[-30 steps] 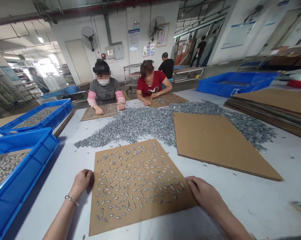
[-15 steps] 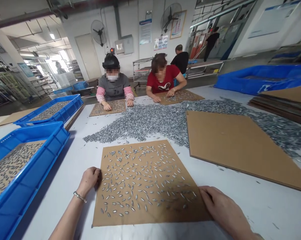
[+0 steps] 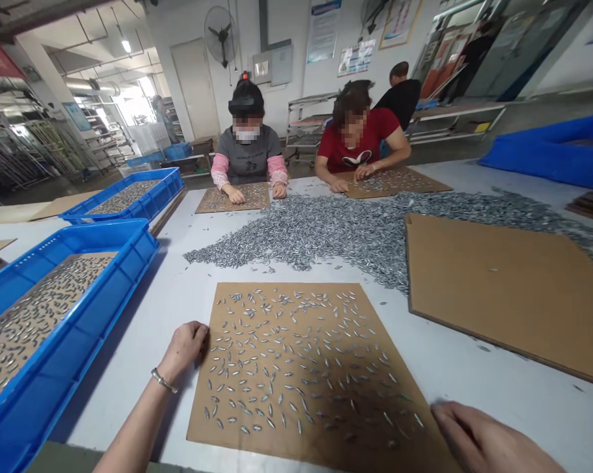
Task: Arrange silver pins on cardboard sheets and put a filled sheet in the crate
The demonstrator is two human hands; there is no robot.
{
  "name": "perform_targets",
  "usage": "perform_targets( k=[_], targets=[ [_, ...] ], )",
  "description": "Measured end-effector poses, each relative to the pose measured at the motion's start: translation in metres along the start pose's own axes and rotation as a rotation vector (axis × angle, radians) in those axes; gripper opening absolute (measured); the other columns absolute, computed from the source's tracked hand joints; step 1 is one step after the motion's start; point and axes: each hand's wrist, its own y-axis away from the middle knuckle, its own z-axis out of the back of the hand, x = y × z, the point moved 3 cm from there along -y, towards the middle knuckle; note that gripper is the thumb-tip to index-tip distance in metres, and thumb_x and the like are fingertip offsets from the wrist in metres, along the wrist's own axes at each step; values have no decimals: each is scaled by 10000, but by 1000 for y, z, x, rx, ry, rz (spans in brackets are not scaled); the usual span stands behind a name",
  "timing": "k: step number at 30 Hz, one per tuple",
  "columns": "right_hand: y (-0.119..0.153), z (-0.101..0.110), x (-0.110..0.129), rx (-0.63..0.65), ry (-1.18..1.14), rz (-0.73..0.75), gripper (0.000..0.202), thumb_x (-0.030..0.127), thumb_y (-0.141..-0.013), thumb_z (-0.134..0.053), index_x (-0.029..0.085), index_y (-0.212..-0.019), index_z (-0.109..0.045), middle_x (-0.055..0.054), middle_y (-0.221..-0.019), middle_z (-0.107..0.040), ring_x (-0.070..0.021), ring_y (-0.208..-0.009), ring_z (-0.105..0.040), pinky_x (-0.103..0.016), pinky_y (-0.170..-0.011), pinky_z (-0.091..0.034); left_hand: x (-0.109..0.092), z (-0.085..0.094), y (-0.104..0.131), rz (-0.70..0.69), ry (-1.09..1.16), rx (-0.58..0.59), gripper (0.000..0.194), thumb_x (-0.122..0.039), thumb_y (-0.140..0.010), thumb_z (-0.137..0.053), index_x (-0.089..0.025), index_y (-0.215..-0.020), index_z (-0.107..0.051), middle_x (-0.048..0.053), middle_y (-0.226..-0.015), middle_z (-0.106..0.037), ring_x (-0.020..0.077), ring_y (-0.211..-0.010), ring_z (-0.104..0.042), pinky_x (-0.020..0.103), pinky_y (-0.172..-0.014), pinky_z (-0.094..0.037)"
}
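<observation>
A square cardboard sheet (image 3: 257, 440) lies on the white table in front of me, strewn with several small silver metal pieces (image 3: 296, 355). My left hand (image 3: 185, 347), a bracelet on its wrist, grips the sheet's left edge with curled fingers. My right hand (image 3: 478, 437) rests at the sheet's near right corner, fingers on its edge. Beyond the sheet spreads a large heap of the same metal pieces (image 3: 355, 233).
A blue crate (image 3: 99, 309) with pieces on cardboard stands at my left, a second blue crate (image 3: 129, 200) behind it. A bare cardboard sheet (image 3: 503, 289) lies at right. Two people across the table work over their own cardboard sheets (image 3: 234, 197).
My view has swung left and dipped. The sheet has slid nearer to me with both hands on its edges; my right hand now sits lower at the near right corner.
</observation>
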Motion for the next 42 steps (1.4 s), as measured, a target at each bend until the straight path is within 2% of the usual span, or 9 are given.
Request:
perform_targets(
  k=[3,5,9,12,17,25,30,34,42],
  targets=[
    [-24,18,42,-84,70,61,368,562,-918,-408,356,-883,-711,-86,-1018,-792,-313,-841,-748,-427,-679,-533,-15,6,-3,-91,-64,-50,347,-357,-942,-400,-181,-853,-684,137,-912,-760,278,-849,-699,363,-782,-484],
    [-48,17,88,7,65,220,358,526,-945,-414,324,-944,-710,-78,-1045,-778,-296,-906,-735,-407,-764,-520,-31,6,-8,-174,-87,-61,342,-330,-951,-402,-177,-934,-707,148,-1046,-757,282,-961,-688,364,-860,-479],
    [-94,-8,178,165,138,448,354,318,-1019,-364,241,-808,-638,-69,-898,-723,-223,-830,-666,-325,-729,-427,-64,-7,-18,-333,-99,3,281,-251,-935,-450,-188,-944,-724,116,-1076,-768,250,-991,-691,322,-889,-484],
    [-117,-31,211,184,259,453,302,209,-995,-427,207,-748,-600,-76,-865,-695,-195,-776,-621,-301,-664,-346,-79,-15,-22,-399,-101,36,258,-215,-929,-464,-193,-884,-716,99,-1015,-780,228,-936,-698,298,-845,-490],
    [-133,-54,220,212,345,445,210,166,-971,-484,178,-841,-648,-97,-903,-720,-203,-825,-628,-303,-674,-310,-82,-21,-21,-429,-104,56,259,-194,-936,-462,-190,-844,-704,88,-931,-771,211,-857,-689,284,-785,-487],
    [-119,-61,224,209,521,763,266,51,-921,-471,193,-847,-684,-102,-909,-733,-215,-823,-620,-330,-775,-339,-77,-27,-20,-454,-118,78,285,-201,-958,-442,-192,-831,-697,88,-903,-755,210,-886,-668,290,-822,-488],
    [-127,-50,225,300,472,741,307,121,-954,-477,197,-730,-672,-82,-835,-710,-189,-734,-585,-311,-706,-318,-85,-36,-25,-473,-161,87,256,-186,-932,-475,-189,-858,-720,99,-930,-757,220,-899,-667,303,-823,-502],
    [-138,-42,236,273,343,711,265,174,-975,-495,217,-842,-720,-57,-892,-705,-181,-766,-590,-288,-666,-299,-98,-50,-33,-500,-192,113,241,-166,-910,-507,-198,-817,-726,87,-925,-772,211,-878,-678,298,-837,-519],
    [-141,-64,261,295,397,795,258,169,-1010,-493,195,-867,-706,-83,-966,-690,-194,-851,-605,-283,-717,-334,-113,-65,-45,-455,-285,118,262,-152,-906,-518,-182,-781,-746,136,-868,-771,235,-867,-708,319,-849,-540]
  ],
)
